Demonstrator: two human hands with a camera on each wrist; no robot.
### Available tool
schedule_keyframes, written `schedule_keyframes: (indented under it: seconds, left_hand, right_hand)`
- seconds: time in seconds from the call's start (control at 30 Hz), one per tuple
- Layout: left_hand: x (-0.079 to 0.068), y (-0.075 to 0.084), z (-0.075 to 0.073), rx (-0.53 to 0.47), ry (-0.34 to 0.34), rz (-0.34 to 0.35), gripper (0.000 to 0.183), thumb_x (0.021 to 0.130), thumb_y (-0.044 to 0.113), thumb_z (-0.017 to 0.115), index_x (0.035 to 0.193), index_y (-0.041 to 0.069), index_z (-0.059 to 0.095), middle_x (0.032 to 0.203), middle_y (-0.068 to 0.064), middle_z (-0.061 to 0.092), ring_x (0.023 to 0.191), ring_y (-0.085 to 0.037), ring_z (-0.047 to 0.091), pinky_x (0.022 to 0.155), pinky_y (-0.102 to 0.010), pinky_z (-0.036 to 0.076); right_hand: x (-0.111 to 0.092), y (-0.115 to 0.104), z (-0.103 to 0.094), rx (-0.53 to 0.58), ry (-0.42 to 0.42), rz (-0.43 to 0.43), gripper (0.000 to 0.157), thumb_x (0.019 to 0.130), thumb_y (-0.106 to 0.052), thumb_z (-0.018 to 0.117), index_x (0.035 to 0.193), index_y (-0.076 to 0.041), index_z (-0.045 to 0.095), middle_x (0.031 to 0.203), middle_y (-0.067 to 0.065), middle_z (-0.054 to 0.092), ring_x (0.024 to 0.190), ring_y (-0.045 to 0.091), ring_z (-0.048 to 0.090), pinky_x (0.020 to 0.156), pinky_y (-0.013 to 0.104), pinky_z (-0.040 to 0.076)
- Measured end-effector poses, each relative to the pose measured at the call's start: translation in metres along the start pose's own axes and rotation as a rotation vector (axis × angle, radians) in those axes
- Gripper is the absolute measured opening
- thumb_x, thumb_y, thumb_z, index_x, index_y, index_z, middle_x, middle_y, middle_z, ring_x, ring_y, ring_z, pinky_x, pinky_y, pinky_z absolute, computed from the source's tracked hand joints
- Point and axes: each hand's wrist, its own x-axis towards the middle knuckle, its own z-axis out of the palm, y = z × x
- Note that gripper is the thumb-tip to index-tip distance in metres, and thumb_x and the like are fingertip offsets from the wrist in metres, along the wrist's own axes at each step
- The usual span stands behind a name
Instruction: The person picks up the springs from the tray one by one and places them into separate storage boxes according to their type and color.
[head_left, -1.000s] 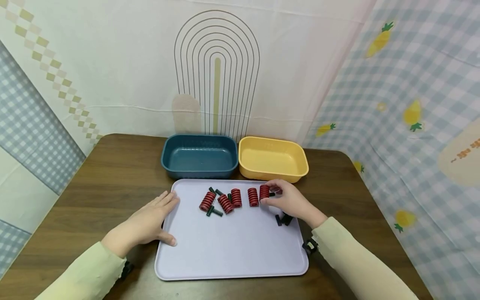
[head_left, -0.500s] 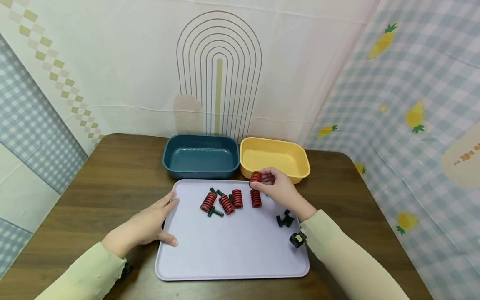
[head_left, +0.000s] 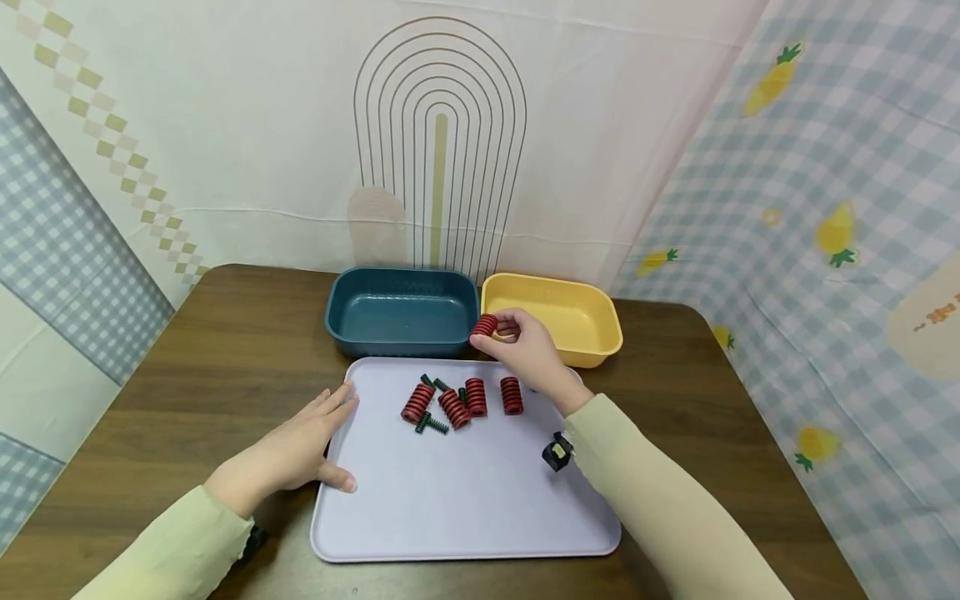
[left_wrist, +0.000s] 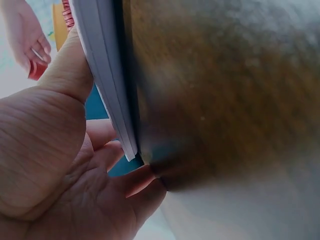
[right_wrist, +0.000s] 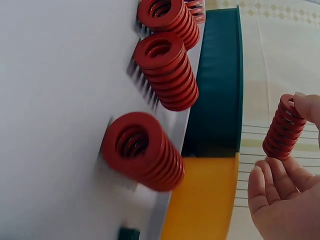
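Note:
My right hand point(head_left: 531, 354) pinches a red coil spring point(head_left: 483, 326) between thumb and fingertips, above the place where the two bins meet. In the right wrist view, the thumb presses one end of this spring point(right_wrist: 284, 129) and the fingertips support the other. My left hand point(head_left: 303, 442) rests on the left edge of the lilac tray point(head_left: 450, 508), fingers fairly straight, thumb over the rim. Several more red springs point(head_left: 512, 396) lie on the tray's far half. Small dark green springs point(head_left: 437, 426) are scattered among them.
A dark teal bin point(head_left: 401, 343) and a yellow bin point(head_left: 588, 357) stand side by side behind the tray on the wooden table point(head_left: 247, 358). A black wrist camera point(head_left: 557, 452) on the right cuff overlaps the tray's right side.
My right hand has lifted the red spring from the tray's far right and carried it up and left toward the teal bin. My left hand stays in place.

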Motion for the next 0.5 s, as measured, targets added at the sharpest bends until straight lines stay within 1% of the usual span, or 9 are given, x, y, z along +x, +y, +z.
schedule_keyframes:
  seconds: [0.13, 0.23, 0.4, 0.5]
  left_hand:
    - [0.000, 0.001, -0.001, 0.001, 0.013, 0.024, 0.115, 0.061, 0.056, 0.083, 0.146, -0.004, 0.035, 0.155, -0.021, 0.023, 0.138, -0.050, 0.016, 0.106, -0.060, 0.025]
    - [0.000, 0.001, -0.001, 0.011, 0.016, 0.032, 0.112, 0.062, 0.054, 0.084, 0.146, -0.003, 0.036, 0.153, -0.020, 0.028, 0.138, -0.050, 0.018, 0.105, -0.060, 0.026]
    - [-0.001, 0.002, -0.002, 0.021, 0.023, 0.042, 0.111, 0.063, 0.051, 0.085, 0.145, -0.004, 0.036, 0.152, -0.021, 0.030, 0.137, -0.051, 0.019, 0.105, -0.059, 0.026]
    - [0.000, 0.002, -0.001, 0.023, 0.024, 0.045, 0.111, 0.063, 0.051, 0.085, 0.145, -0.004, 0.036, 0.152, -0.021, 0.030, 0.137, -0.051, 0.019, 0.105, -0.059, 0.026]
  right_hand:
    - [0.007, -0.002, 0.012, -0.015, 0.038, -0.014, 0.053, 0.081, -0.041, 0.077, 0.119, -0.011, 0.056, 0.106, 0.002, 0.058, 0.098, 0.018, 0.057, 0.085, 0.032, 0.050]
    - [0.013, -0.002, 0.022, -0.046, 0.074, -0.020, 0.051, 0.083, -0.042, 0.076, 0.119, -0.011, 0.057, 0.106, 0.002, 0.057, 0.099, 0.019, 0.056, 0.085, 0.031, 0.049]
    - [0.022, -0.005, 0.036, -0.091, 0.120, 0.003, 0.054, 0.083, -0.044, 0.074, 0.122, -0.011, 0.056, 0.109, 0.001, 0.056, 0.103, 0.020, 0.053, 0.088, 0.032, 0.047]
    - [0.026, -0.007, 0.040, -0.123, 0.130, 0.014, 0.056, 0.083, -0.043, 0.074, 0.124, -0.010, 0.055, 0.111, 0.002, 0.054, 0.104, 0.020, 0.052, 0.089, 0.033, 0.047]
